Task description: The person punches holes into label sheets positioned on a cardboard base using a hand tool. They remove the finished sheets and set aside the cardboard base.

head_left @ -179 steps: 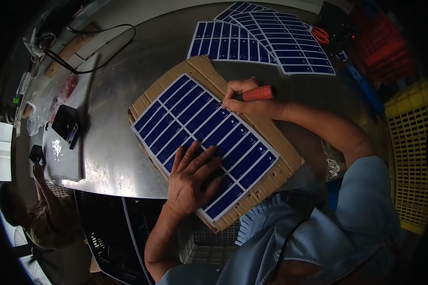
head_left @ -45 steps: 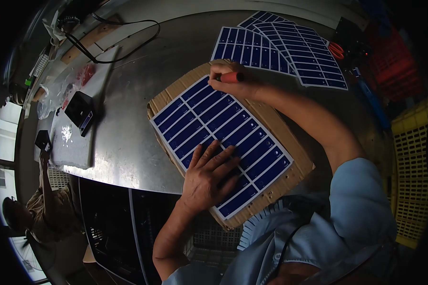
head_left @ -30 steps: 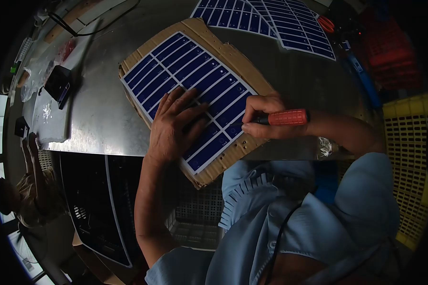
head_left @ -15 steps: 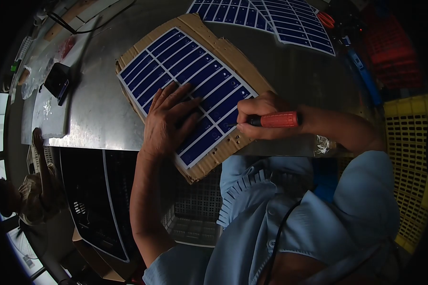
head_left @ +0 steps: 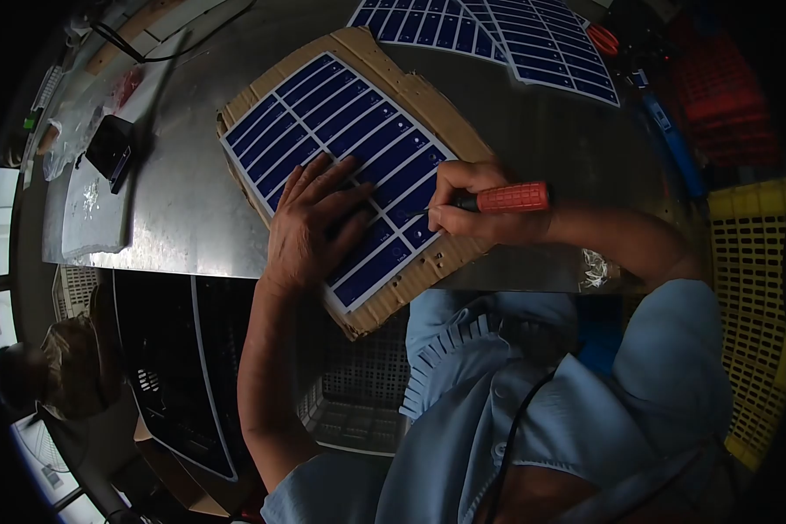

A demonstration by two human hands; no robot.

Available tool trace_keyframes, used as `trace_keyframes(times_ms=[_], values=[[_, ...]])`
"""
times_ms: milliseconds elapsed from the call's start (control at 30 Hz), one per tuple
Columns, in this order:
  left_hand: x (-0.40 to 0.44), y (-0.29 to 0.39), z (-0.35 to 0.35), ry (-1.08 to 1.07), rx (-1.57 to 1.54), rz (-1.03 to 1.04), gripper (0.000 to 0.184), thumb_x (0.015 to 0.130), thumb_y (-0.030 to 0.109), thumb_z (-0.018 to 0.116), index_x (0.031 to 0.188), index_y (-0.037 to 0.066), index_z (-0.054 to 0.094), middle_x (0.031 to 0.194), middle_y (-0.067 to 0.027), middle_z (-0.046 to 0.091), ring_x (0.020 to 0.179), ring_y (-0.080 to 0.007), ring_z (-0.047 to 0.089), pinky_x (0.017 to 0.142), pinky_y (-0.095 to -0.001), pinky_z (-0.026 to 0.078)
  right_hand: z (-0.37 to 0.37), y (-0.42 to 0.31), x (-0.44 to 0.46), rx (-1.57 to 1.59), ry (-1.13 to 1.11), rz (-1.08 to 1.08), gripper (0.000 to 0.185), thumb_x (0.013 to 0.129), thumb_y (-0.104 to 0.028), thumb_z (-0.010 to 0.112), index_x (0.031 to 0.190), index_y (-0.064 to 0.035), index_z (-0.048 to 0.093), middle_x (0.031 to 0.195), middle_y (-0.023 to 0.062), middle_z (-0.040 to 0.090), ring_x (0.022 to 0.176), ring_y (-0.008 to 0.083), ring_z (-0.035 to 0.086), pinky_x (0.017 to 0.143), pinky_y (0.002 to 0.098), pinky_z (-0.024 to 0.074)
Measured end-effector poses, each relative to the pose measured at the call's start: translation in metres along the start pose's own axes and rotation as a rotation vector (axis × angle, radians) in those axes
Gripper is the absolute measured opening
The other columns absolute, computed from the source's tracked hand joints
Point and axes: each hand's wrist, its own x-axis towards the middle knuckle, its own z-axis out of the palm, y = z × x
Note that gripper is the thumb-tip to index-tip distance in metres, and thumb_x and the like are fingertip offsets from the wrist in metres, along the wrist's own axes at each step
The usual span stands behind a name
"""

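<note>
A sheet of dark blue labels (head_left: 362, 162) with white borders lies on a piece of corrugated cardboard (head_left: 450, 113). My left hand (head_left: 310, 227) rests on the sheet with its fingers spread. In my right hand (head_left: 476, 205) is a red-handled pointed tool (head_left: 513, 197) with a black collar and thin tip. Its tip meets, or is very near, a label in the lower right part of the sheet. Small pale round spots show near the ends of several labels along that side. Some small dark holes or bits show on the cardboard's lower edge.
More blue label sheets (head_left: 541, 44) lie at the back of the metal table (head_left: 183, 192). A phone-like device (head_left: 110, 150) stands at left. Orange-handled scissors (head_left: 603, 40), a blue tool (head_left: 672, 140), red crates (head_left: 725, 96) and a yellow crate (head_left: 747, 253) are at right. Another person (head_left: 74, 367) is at left.
My right hand has moved the tool slightly up the sheet, to the neighbouring label. A pale spot now shows on the label it left. The other person's hand has left the table edge.
</note>
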Motion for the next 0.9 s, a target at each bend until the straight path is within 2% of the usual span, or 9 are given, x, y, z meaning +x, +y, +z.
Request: trace_keyframes(times_ms=[67,167,467,667,733,767,833,867,900], values=[[0.0,0.001,-0.001,0.001,0.015,-0.008,0.03,0.08,0.023,0.065,0.11,0.017,0.067,0.133,-0.0087,0.051,0.131,-0.0336,0.037,0.11,-0.0503,0.023,0.0,0.0,0.001,0.011,0.038,0.007,0.017,0.081,-0.018,0.061,0.076,-0.0026,0.054,0.067,0.0068,0.061,0.061,0.0157,0.061,0.055,0.0306,0.0454],[0.0,-0.001,0.0,0.0,0.003,-0.008,0.03,0.08,0.024,0.066,0.11,0.017,0.067,0.133,-0.0087,0.051,0.131,-0.0333,0.037,0.11,-0.0505,0.023,0.0,0.002,0.002,-0.136,0.023,-0.049,0.018,0.081,-0.018,0.061,0.077,-0.0016,0.054,0.067,0.0076,0.061,0.059,0.0171,0.061,0.055,0.0308,0.0452],[-0.001,-0.002,0.001,0.012,-0.005,0.008,0.031,0.08,0.024,0.066,0.11,0.018,0.067,0.133,-0.0083,0.051,0.131,-0.0327,0.037,0.11,-0.0505,0.023,-0.004,-0.01,0.02,-0.227,-0.177,-0.026,0.015,0.081,-0.014,0.058,0.076,-0.0031,0.049,0.064,0.0091,0.059,0.057,0.0209,0.06,0.053,0.0321,0.0452],[-0.001,-0.001,0.004,0.035,0.028,0.014,0.032,0.078,0.022,0.067,0.109,0.017,0.067,0.132,-0.0082,0.052,0.131,-0.0326,0.038,0.11,-0.0496,0.023,0.004,-0.007,0.019,-0.488,-0.156,-0.278,0.015,0.08,-0.006,0.056,0.072,-0.0049,0.043,0.063,0.0101,0.058,0.054,0.0215,0.059,0.05,0.0309,0.0446],[-0.002,0.0,0.004,0.035,0.028,0.012,0.032,0.078,0.022,0.067,0.109,0.017,0.067,0.132,-0.0082,0.052,0.131,-0.0328,0.038,0.11,-0.0494,0.023,0.001,-0.015,0.022,-0.284,-0.238,-0.111,0.013,0.081,-0.008,0.056,0.074,-0.0056,0.045,0.063,0.0083,0.059,0.055,0.0181,0.06,0.051,0.0297,0.0459],[-0.001,0.001,0.003,0.034,0.026,0.013,0.032,0.078,0.021,0.067,0.109,0.017,0.067,0.132,-0.0082,0.052,0.131,-0.033,0.038,0.11,-0.0491,0.023,0.0,-0.017,0.025,-0.285,-0.233,-0.116,0.013,0.081,-0.008,0.056,0.074,-0.0056,0.045,0.063,0.0083,0.059,0.055,0.0181,0.06,0.051,0.0297,0.0459],[-0.001,0.001,0.003,0.034,0.025,0.017,0.031,0.078,0.021,0.067,0.109,0.016,0.067,0.132,-0.0084,0.052,0.13,-0.0333,0.038,0.11,-0.0492,0.024,-0.002,-0.02,0.034,-0.037,-0.255,0.16,0.011,0.082,-0.01,0.054,0.075,-0.0059,0.047,0.063,0.0055,0.059,0.056,0.0142,0.06,0.052,0.0276,0.0467],[-0.001,0.001,0.003,0.03,0.018,0.019,0.031,0.078,0.02,0.067,0.108,0.016,0.067,0.132,-0.0087,0.052,0.13,-0.0336,0.038,0.11,-0.0492,0.024,-0.004,-0.02,0.037,0.008,-0.268,0.255,0.012,0.085,-0.011,0.054,0.077,-0.0048,0.047,0.067,0.004,0.059,0.062,0.0111,0.062,0.055,0.0258,0.0491],[-0.001,0.001,0.003,0.034,0.021,0.02,0.031,0.078,0.02,0.067,0.108,0.016,0.067,0.132,-0.0087,0.052,0.13,-0.0336,0.038,0.11,-0.0492,0.024,-0.005,-0.021,0.038,0.004,-0.268,0.251,0.012,0.085,-0.011,0.054,0.077,-0.0048,0.047,0.067,0.004,0.059,0.062,0.0111,0.062,0.055,0.0258,0.0491]])
